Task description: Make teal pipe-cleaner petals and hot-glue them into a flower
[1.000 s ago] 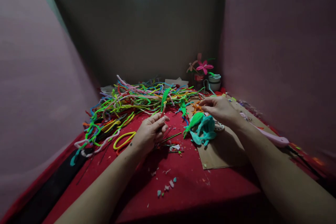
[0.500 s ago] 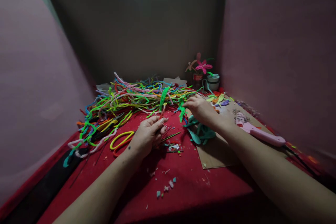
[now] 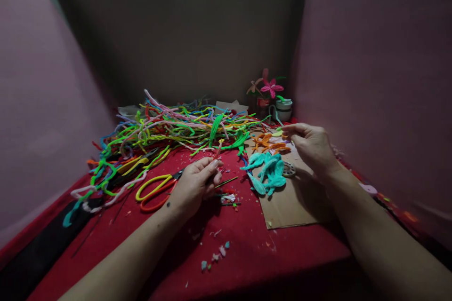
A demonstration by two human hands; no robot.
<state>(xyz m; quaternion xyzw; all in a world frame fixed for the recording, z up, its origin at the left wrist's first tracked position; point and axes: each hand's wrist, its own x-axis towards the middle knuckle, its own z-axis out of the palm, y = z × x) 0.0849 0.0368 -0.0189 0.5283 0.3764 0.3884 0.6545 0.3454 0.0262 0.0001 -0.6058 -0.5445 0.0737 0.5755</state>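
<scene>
My left hand (image 3: 197, 179) is closed in a pinch around a thin reddish stem (image 3: 218, 151) with a yellow tip, which points up and away. Over the far part of a cardboard sheet (image 3: 293, 211), my right hand (image 3: 312, 148) has bent fingers drawn together beside yellow petals (image 3: 278, 133). What lies between its fingertips, if anything, I cannot make out. Orange fuzzy petals (image 3: 264, 142) lie left of that hand. Nearer to me, turquoise petals (image 3: 273, 174) are heaped on the cardboard. A bright green leaf piece (image 3: 240, 141) rests at the cardboard's left edge.
A tangled pile of coloured pipe cleaners (image 3: 169, 124) spans the back left. Scissors (image 3: 155, 193) with yellow and red handles lie beside my left hand. Pink fuzzy flowers (image 3: 271, 88) stand at the back near a small pale pot (image 3: 283, 109). Scraps (image 3: 215, 257) litter the red cloth.
My right hand has moved right, from the green leaf to the yellow petals, uncovering the orange and turquoise pieces. My left hand still holds the stem. The view has shifted slightly.
</scene>
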